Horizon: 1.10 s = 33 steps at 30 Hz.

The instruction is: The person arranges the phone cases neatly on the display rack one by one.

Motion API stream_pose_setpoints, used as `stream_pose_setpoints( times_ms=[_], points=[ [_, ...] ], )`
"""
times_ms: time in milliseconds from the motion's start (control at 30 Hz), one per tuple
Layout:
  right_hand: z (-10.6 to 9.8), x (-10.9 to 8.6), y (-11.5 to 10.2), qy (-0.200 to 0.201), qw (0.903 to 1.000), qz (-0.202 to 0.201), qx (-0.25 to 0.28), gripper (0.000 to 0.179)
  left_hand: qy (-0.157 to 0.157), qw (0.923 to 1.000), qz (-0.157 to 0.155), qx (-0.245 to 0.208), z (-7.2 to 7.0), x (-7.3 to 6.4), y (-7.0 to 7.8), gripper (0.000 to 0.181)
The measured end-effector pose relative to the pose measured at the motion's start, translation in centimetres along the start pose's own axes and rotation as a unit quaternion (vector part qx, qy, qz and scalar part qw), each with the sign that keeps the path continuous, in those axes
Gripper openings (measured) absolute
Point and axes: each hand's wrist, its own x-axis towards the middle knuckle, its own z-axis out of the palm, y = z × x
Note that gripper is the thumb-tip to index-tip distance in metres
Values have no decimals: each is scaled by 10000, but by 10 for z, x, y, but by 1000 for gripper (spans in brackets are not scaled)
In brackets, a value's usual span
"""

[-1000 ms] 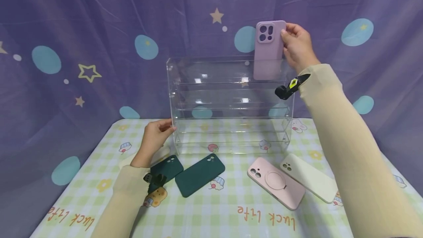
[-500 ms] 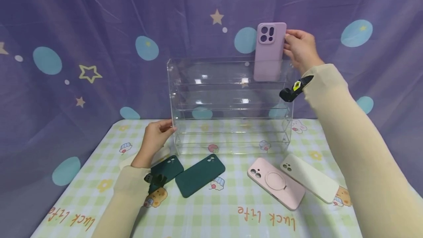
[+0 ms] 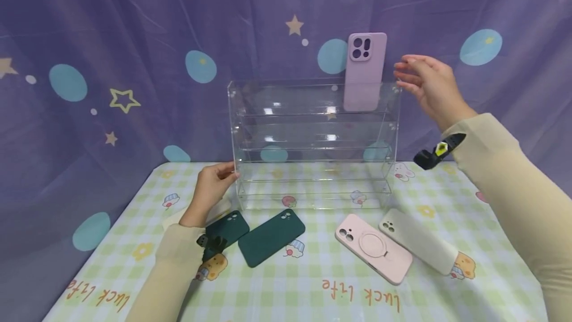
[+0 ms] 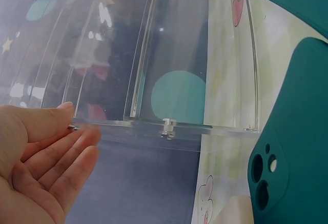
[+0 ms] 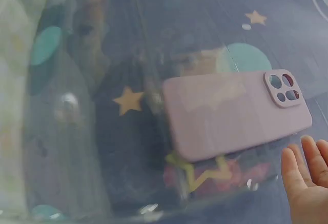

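Note:
A lilac phone case [image 3: 366, 73] stands upright on the top tier of a clear acrylic display rack [image 3: 313, 130], near its right end. Just right of it, my right hand [image 3: 431, 86] hangs in the air with loosely bent fingers and holds nothing; the right wrist view shows a gap between these fingertips and the case [image 5: 230, 116]. My left hand [image 3: 212, 188] pinches the rack's left side panel low down, with the thumb [image 4: 48, 121] at the panel's edge. Two dark green phone cases [image 3: 271, 237] lie in front of the rack, one partly hidden by my left wrist.
On the checked tablecloth [image 3: 286, 292], a pink phone case with a ring [image 3: 373, 248] and an off-white one [image 3: 417, 241] lie front right. A cream-coloured case [image 3: 174, 218] is half hidden behind my left wrist. A purple patterned curtain [image 3: 147, 29] hangs behind the rack.
My right hand has let go of the lilac case and moved away to the right and down. The case stays on the top tier, slightly lower in view. My left hand keeps its place.

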Motion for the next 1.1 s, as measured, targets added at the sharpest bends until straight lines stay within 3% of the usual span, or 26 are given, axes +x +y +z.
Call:
stream_pose_setpoints(
  times_ms=[133,233,300,400,533,667,767,867,967,1100],
  points=[
    [-28,-29,11,-1103,9938,-20,173,20,9,10000,32,10,0,0,0,32],
    [-48,-52,26,-2044,9785,-204,180,24,17,10000,45,-7,0,0,-1,32],
    [-60,-66,36,-2539,9664,-385,-74,30,38,10000,83,-34,-1,1,0,32],
    [-75,-85,51,-2919,9524,-512,-709,36,83,9999,95,-50,-1,2,0,31],
    [-89,-107,70,-3118,9328,-396,-1762,36,91,9999,78,-72,-1,1,0,31],
    [-101,-126,89,-3163,9067,-226,-2780,35,80,9999,76,-64,0,0,1,31],
    [-115,-137,105,-3356,8841,-51,-3251,38,59,10000,22,-68,1,0,2,32],
    [-129,-145,121,-3478,8686,299,-3516,41,10,10000,-40,-67,1,0,2,33],
    [-138,-151,134,-3400,8607,518,-3754,42,-13,10000,-33,-58,1,0,1,33],
    [-142,-156,145,-3216,8599,439,-3940,43,17,9999,55,-100,-2,0,0,32]
  ],
)
